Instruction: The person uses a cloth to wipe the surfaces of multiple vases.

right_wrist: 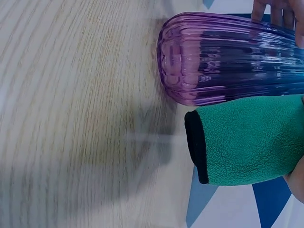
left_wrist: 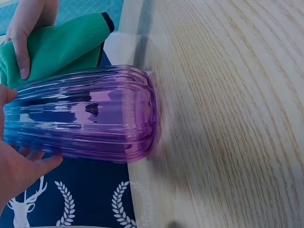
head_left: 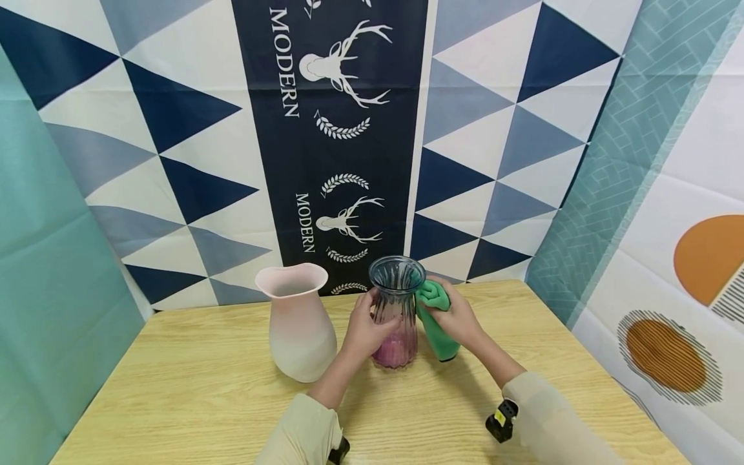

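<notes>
A ribbed glass vase (head_left: 395, 323), blue at its flared rim and fading to pink at the base, stands upright on the table. My left hand (head_left: 367, 329) grips its left side around the middle, thumb across the front. In the left wrist view the fingers curl about the glass vase (left_wrist: 90, 114). On the other side, my right hand (head_left: 456, 316) holds a folded green cloth (head_left: 438, 332) with a black edge, bunched at the top near the vase's neck. The cloth (right_wrist: 247, 142) hangs down right beside the glass in the right wrist view.
A white-and-pink vase (head_left: 301, 336) with a wavy rim stands left of the left hand. The light wood table (head_left: 192, 387) ends at a patterned cloth backdrop (head_left: 343, 148) behind both vases. Hanging fabric (head_left: 657, 310) borders the right side.
</notes>
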`<state>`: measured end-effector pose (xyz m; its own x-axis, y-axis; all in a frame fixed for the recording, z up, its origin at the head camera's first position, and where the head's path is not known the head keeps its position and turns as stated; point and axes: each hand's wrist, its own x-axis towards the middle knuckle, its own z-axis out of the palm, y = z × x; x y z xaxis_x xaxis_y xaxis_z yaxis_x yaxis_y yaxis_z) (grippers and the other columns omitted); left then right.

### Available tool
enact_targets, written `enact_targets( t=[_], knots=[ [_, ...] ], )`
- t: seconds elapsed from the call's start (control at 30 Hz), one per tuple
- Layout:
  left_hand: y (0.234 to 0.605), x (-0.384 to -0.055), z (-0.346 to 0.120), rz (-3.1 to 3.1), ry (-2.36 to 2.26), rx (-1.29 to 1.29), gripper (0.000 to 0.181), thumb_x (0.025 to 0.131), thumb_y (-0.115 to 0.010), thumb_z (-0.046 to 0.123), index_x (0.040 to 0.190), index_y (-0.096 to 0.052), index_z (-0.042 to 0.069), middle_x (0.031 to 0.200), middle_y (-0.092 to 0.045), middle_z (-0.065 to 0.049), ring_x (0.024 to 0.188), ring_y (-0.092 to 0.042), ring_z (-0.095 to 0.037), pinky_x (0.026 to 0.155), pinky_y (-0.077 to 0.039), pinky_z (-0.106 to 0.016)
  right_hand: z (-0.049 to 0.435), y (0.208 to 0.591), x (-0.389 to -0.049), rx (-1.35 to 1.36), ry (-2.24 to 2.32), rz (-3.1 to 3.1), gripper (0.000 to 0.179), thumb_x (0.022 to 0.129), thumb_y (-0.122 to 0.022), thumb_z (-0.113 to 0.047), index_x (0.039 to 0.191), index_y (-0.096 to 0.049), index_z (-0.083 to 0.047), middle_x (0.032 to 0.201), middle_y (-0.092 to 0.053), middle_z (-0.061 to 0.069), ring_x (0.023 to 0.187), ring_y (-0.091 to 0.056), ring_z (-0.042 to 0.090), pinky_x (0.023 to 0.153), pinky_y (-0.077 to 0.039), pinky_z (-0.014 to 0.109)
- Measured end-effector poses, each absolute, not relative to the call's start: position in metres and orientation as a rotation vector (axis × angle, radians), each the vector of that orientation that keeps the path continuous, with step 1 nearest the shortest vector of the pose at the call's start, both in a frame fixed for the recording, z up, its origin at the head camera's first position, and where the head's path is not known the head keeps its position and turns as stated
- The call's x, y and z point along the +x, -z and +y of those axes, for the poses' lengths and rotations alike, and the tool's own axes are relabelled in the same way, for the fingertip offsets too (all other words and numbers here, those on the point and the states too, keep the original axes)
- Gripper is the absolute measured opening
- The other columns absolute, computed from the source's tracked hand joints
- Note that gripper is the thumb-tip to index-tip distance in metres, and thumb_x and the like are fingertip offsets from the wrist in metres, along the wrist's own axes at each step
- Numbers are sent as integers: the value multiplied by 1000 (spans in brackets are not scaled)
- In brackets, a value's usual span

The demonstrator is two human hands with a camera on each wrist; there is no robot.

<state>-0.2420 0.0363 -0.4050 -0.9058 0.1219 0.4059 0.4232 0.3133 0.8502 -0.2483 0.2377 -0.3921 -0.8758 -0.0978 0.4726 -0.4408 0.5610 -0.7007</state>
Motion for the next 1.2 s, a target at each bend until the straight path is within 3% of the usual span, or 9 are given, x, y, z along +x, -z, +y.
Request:
enact_targets(
  t=[0.23,0.53,0.77,1.2],
  knots=[
    [404,-242,36,-2335,1600,-531,66,76,-70,20,134,-44,1,128,-48,-17,121,-48,-32,98,-46,-46,235,393,-249,422,-1222,-2442,53,83,-69,-5,132,-48,-9,120,-59,18,102,-56,29,86,-44,44],
    [405,-242,37,-2373,1615,-509,87,72,-79,39,139,-38,3,139,-42,-16,129,-43,-30,106,-38,-47,238,400,-248,487,-1185,-2472,52,83,-67,-2,131,-49,-6,123,-57,19,109,-55,33,90,-45,48],
    [405,-241,39,-2351,1612,-498,81,73,-80,34,137,-41,3,136,-44,-16,127,-45,-30,105,-39,-47,241,407,-246,555,-1153,-2515,53,82,-67,1,131,-50,-7,129,-55,18,119,-52,36,96,-43,54],
    [405,-241,38,-2301,1634,-489,74,74,-79,30,133,-45,0,127,-48,-18,119,-48,-31,100,-42,-47,248,424,-246,563,-1042,-2643,53,83,-65,0,133,-48,-10,131,-54,16,122,-50,37,96,-43,54]
  ],
)
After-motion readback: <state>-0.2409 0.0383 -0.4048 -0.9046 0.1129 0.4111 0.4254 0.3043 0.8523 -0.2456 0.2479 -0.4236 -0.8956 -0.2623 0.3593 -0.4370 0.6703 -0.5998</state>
